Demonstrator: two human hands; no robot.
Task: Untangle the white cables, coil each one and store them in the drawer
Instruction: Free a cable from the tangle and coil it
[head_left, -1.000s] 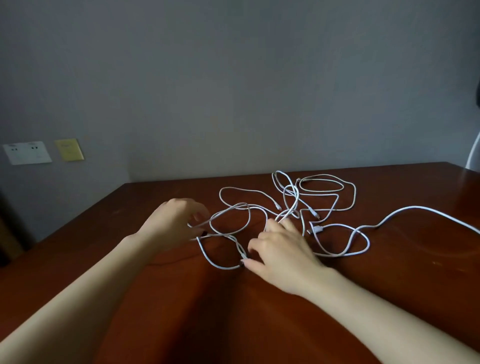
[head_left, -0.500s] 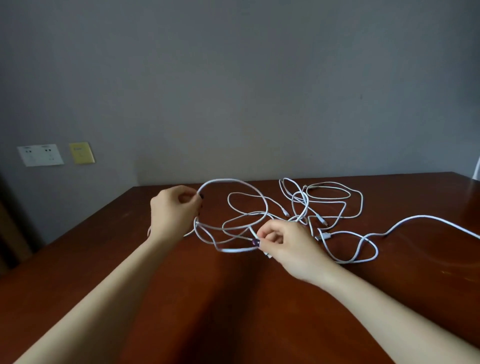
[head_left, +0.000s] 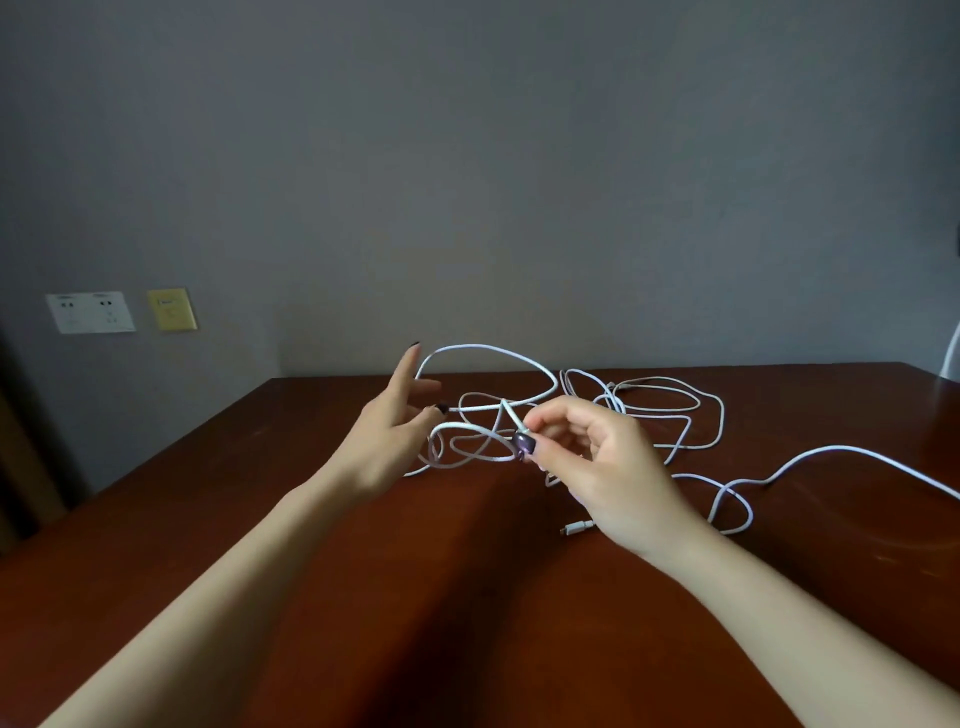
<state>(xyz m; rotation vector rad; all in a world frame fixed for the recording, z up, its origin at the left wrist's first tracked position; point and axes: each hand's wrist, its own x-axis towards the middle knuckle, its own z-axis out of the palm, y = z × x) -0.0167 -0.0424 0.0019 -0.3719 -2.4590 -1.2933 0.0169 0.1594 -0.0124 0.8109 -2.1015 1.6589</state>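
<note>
Right hand pinches a cable end, raised off the surface. Left hand open, fingers spread, a lifted loop against them. White cables tangled near the far edge, one strand trailing to the right edge.

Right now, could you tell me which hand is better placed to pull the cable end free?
Right. The right hand pinches the cable end, while the left hand is open, fingers spread beside the raised loop, gripping nothing.

Head-worn, forward-down, close over table
</note>
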